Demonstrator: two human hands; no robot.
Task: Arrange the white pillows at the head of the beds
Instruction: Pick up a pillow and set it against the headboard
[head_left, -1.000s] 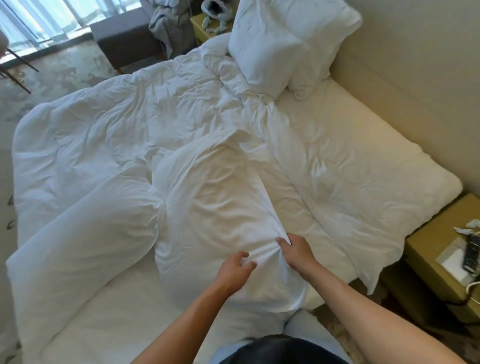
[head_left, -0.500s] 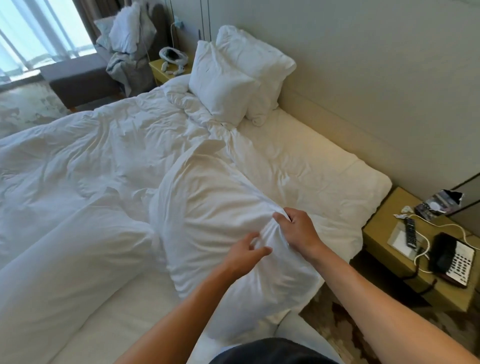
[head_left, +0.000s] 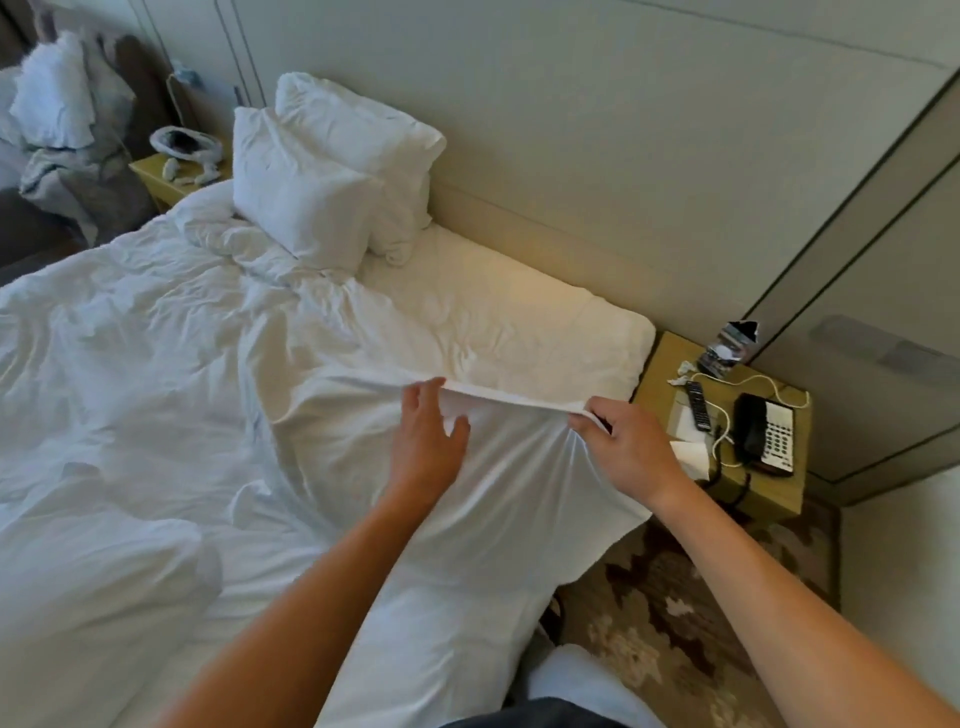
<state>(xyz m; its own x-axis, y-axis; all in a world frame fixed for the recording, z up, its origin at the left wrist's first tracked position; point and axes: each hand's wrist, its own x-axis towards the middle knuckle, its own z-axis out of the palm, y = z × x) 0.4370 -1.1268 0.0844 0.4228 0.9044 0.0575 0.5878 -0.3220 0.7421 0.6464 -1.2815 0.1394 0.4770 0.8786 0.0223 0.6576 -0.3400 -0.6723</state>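
Observation:
A large white pillow (head_left: 467, 499) is lifted off the near side of the bed (head_left: 509, 317), its top edge stretched level between my hands. My right hand (head_left: 623, 447) pinches the right end of that edge. My left hand (head_left: 428, 441) is at the edge's middle, fingers spread against the fabric, thumb side hidden behind the hem. Two more white pillows (head_left: 306, 182) lean upright against the headboard wall at the far end. Another white pillow (head_left: 88, 587) lies on the crumpled duvet at lower left.
A yellow nightstand (head_left: 665, 374) stands right of the bed with a phone (head_left: 763, 434), a remote (head_left: 697, 410) and cords. A second nightstand (head_left: 156, 174) sits at the far end beside a sofa heaped with linen. Patterned carpet lies below right.
The pillow has been lifted and its edge pulled out flat; my hands have moved apart along it, the right one toward the nightstand. My view has swung toward the headboard wall.

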